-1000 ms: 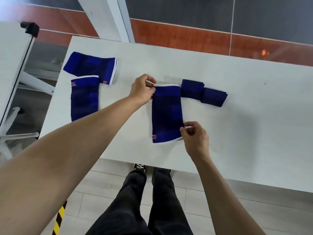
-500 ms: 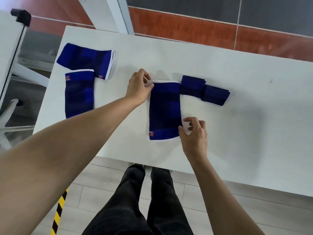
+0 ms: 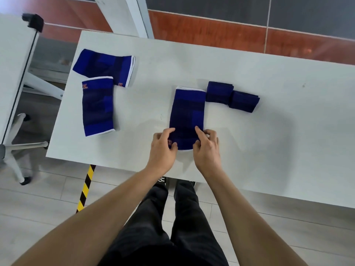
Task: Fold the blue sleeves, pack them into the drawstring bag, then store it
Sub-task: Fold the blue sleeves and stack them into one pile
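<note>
Sleeve flat on the table, left hand and right hand pinching its near hem; uneven lifting could skew this fold.

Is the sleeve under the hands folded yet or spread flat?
Spread flat: the sleeve lies full length on the table, left hand and right hand pinching its near end.

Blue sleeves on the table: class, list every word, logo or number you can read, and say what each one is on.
No text here can be read.
Near-left flat sleeve: orange mark at its top corner, too blurred.
Far-left flat sleeve: orange mark near its white edge, too blurred.
Centre sleeve: orange mark partly covered by the left hand.
</note>
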`<state>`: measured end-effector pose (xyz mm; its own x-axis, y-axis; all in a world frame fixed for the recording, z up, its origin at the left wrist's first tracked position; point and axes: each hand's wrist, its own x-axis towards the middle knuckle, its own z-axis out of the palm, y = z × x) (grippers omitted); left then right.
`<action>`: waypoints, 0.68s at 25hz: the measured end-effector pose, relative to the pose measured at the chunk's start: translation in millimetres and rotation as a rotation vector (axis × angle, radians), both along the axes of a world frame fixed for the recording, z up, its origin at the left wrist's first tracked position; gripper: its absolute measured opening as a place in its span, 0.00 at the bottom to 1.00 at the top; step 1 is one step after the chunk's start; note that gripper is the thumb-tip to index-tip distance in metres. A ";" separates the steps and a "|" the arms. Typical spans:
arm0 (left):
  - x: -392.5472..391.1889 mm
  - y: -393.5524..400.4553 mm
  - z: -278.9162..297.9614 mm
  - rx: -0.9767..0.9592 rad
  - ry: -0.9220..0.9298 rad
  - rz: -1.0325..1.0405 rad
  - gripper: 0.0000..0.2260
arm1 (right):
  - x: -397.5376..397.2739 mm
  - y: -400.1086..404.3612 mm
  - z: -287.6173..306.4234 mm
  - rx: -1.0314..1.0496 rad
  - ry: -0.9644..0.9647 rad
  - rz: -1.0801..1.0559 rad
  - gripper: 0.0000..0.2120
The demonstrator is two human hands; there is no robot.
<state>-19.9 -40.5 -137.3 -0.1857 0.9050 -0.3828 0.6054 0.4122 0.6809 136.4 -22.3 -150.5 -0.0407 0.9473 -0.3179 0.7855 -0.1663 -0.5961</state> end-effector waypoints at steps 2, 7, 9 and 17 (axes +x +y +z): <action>-6.9 0.9 3.6 -0.046 -0.056 0.072 0.19 | -5.3 -8.5 2.4 -0.018 0.015 -0.002 0.24; -32.6 -1.5 5.5 -0.124 -0.075 0.077 0.09 | -11.5 -26.5 -0.5 -0.030 0.115 0.021 0.23; -42.2 -2.1 3.4 -0.151 -0.139 0.178 0.06 | -5.6 -32.3 -2.7 0.060 0.071 0.032 0.23; -57.9 -13.5 16.2 -0.311 -0.484 0.393 0.10 | -1.7 -43.6 -7.6 0.258 -0.020 0.148 0.21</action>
<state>-77.8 -54.1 -121.1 -0.2199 0.6403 -0.7360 0.0292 0.7584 0.6511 134.7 -65.9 -158.0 -0.1809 0.9811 -0.0692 0.8021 0.1064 -0.5876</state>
